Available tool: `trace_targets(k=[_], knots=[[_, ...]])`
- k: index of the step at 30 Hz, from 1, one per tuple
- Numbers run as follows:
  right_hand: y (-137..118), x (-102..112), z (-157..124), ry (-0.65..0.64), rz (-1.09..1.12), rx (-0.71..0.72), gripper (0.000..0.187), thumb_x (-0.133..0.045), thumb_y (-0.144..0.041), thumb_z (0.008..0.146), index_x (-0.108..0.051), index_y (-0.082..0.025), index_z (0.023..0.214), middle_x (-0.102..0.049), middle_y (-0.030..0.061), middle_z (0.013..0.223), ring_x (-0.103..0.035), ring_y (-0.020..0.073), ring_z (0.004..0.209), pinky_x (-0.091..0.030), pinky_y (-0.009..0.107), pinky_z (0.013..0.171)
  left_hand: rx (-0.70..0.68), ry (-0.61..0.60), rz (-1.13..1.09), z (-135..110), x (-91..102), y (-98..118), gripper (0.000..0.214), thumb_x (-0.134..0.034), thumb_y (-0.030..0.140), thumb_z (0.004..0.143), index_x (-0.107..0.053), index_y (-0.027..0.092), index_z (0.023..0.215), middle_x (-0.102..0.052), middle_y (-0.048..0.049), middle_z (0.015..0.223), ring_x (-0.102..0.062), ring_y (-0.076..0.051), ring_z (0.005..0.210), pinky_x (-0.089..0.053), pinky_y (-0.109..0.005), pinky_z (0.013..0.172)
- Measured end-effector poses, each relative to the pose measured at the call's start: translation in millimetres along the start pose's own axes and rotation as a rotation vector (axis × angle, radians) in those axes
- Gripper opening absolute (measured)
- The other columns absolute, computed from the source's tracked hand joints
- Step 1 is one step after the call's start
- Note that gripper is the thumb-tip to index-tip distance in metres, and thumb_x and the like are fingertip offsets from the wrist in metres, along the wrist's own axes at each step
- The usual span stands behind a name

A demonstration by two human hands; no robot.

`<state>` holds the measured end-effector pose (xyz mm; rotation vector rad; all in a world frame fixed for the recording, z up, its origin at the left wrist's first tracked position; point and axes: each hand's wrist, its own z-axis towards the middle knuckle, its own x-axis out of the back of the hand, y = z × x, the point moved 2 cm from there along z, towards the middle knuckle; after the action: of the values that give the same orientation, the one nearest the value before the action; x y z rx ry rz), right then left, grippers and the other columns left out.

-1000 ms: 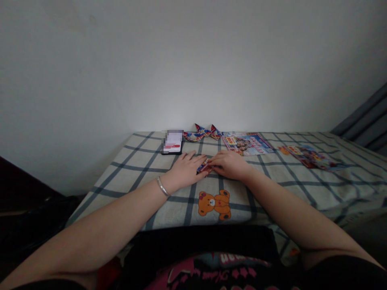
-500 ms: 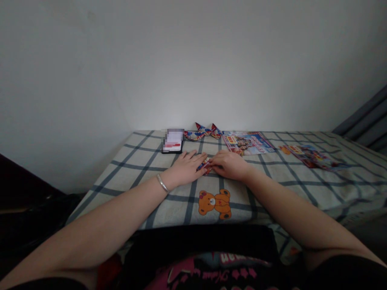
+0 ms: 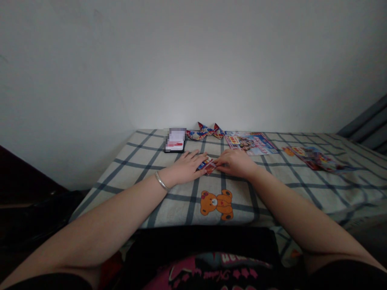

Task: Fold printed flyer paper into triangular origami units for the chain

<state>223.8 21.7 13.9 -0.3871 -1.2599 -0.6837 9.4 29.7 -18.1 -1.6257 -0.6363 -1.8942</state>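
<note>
A small folded piece of printed paper point(image 3: 208, 166), blue and red, lies on the checked tablecloth between my hands. My left hand point(image 3: 189, 167) rests flat on its left part with the fingers spread, covering some of it. At its right corner, my right hand point(image 3: 234, 163) pinches the paper between thumb and fingertips. Beyond the hands, against the wall, stand folded pieces of similar printed paper point(image 3: 205, 132) with pointed tips.
A phone point(image 3: 175, 141) with a lit screen lies behind my left hand. One printed leaflet point(image 3: 252, 143) lies behind my right hand, and another leaflet point(image 3: 317, 158) is farther right. The tablecloth point(image 3: 169, 209) shows a printed bear near the front edge.
My right hand has shifted slightly to the right, and more of the folded paper shows between the hands. The left hand stays pressed on it. The whole view has moved a little.
</note>
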Motion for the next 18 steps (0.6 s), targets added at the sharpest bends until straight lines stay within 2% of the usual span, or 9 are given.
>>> trace_targets(k=[4, 7, 11, 15, 18], knots=[[-3, 0, -1, -0.015, -0.061, 0.004, 0.023, -0.062, -0.037, 0.089, -0.073, -0.025, 0.105, -0.071, 0.0059, 0.081, -0.060, 0.0196, 0.080, -0.039, 0.028, 0.066, -0.061, 0.108, 0.060, -3, 12.4, -2, 0.048, -0.046, 0.049, 0.097, -0.052, 0.019, 0.132, -0.054, -0.0117, 0.137, -0.047, -0.027, 0.127, -0.034, -0.042, 0.106], [-2, -2, -2, -0.010, -0.077, 0.057, 0.024, -0.058, -0.036, 0.092, -0.073, -0.024, 0.107, -0.069, 0.0062, 0.079, -0.058, 0.0194, 0.079, -0.039, 0.029, 0.066, -0.118, 0.075, 0.077, -5, 23.7, -3, 0.037, -0.054, 0.045, 0.094, -0.063, 0.017, 0.116, -0.064, -0.0106, 0.116, -0.059, -0.024, 0.107, -0.043, -0.037, 0.096], [-4, -3, -1, 0.052, -0.063, 0.135, 0.028, -0.053, -0.036, 0.095, -0.075, -0.019, 0.096, -0.071, 0.0091, 0.091, -0.058, 0.0211, 0.087, -0.044, 0.031, 0.074, -0.123, 0.040, 0.085, -6, 35.2, -3, 0.035, -0.057, 0.041, 0.093, -0.061, 0.020, 0.120, -0.068, -0.0078, 0.106, -0.063, -0.022, 0.097, -0.047, -0.034, 0.087], [-10, -3, 0, 0.083, 0.031, 0.191, 0.028, -0.050, -0.035, 0.097, -0.073, -0.021, 0.107, -0.072, 0.0078, 0.098, -0.060, 0.0201, 0.091, -0.048, 0.032, 0.080, -0.125, 0.046, 0.101, -6, 37.2, -2, 0.031, -0.059, 0.041, 0.092, -0.063, 0.019, 0.113, -0.069, -0.0074, 0.097, -0.063, -0.023, 0.092, -0.047, -0.034, 0.081], [-13, -3, 0, 0.087, 0.058, 0.210, 0.027, -0.051, -0.033, 0.096, -0.072, -0.022, 0.110, -0.073, 0.0076, 0.099, -0.062, 0.0200, 0.091, -0.049, 0.033, 0.081, -0.166, 0.050, 0.105, -5, 33.4, -3, 0.027, -0.060, 0.042, 0.092, -0.066, 0.018, 0.102, -0.069, -0.0066, 0.093, -0.062, -0.023, 0.092, -0.046, -0.036, 0.086]])
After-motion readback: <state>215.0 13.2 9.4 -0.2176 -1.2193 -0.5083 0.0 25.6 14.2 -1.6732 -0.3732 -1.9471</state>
